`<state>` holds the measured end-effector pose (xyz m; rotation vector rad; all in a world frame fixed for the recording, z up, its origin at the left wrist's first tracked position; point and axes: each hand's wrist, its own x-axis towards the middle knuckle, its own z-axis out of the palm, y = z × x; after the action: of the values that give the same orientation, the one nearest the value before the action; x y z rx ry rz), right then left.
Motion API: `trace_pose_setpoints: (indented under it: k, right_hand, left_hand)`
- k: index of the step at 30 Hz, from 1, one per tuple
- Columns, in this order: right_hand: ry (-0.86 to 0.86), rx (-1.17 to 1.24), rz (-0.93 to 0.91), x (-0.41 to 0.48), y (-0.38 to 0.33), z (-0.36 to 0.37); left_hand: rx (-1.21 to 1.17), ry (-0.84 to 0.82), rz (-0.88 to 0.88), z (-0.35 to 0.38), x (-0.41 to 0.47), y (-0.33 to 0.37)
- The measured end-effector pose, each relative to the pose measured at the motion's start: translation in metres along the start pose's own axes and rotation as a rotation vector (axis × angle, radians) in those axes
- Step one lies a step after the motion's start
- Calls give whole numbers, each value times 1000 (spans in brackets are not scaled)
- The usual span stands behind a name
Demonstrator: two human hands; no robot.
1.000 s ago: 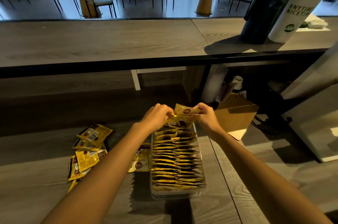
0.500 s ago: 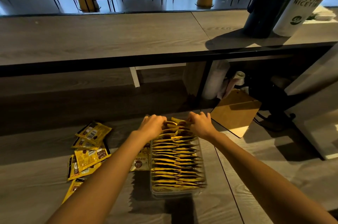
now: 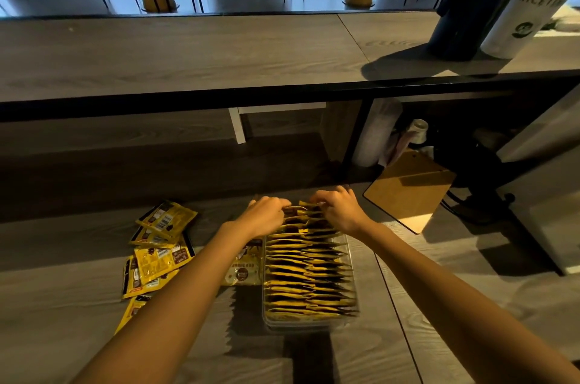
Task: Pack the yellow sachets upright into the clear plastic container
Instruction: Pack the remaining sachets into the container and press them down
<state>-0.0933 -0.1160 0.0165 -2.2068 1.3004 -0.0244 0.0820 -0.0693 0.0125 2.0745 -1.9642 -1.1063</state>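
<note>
A clear plastic container (image 3: 310, 325) stands on the grey wooden table, packed with a row of upright yellow sachets (image 3: 309, 277). My left hand (image 3: 266, 215) and my right hand (image 3: 337, 208) meet over the container's far end, fingers curled down onto the tops of the farthest sachets (image 3: 301, 211). Whether either hand pinches a sachet is hidden by the fingers. Several loose yellow sachets (image 3: 157, 245) lie flat in a pile to the left, and one more sachet (image 3: 243, 270) lies beside the container under my left forearm.
A raised counter (image 3: 188, 51) runs across the back, with a white cup (image 3: 527, 3) and a dark bag at its right end. A brown clipboard (image 3: 408, 192) lies right of the hands. Chairs and round tables fill the room beyond.
One second ago both hands held a sachet above the container's far end. It has gone down into the row, and both hands now sit low on the sachet tops.
</note>
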Motion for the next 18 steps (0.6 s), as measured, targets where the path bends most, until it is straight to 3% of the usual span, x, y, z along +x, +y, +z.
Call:
trace_pose_setpoints:
  k: [5,11,14,18]
  right_hand:
    - [114,75,-7,-5,-12,-2]
    - [260,44,-66,-13,-71,11]
    - [208,-44,-143,-19,-110,39]
    - [-27,-324,-192,-18,-144,97]
  left_hand:
    - [-215,83,-26,-5,-13,1]
    - [-292,436,-71,-27,-42,-15]
    - [-319,603,-193,-17,-60,-48]
    - [-310,577,-411,25,-82,-104]
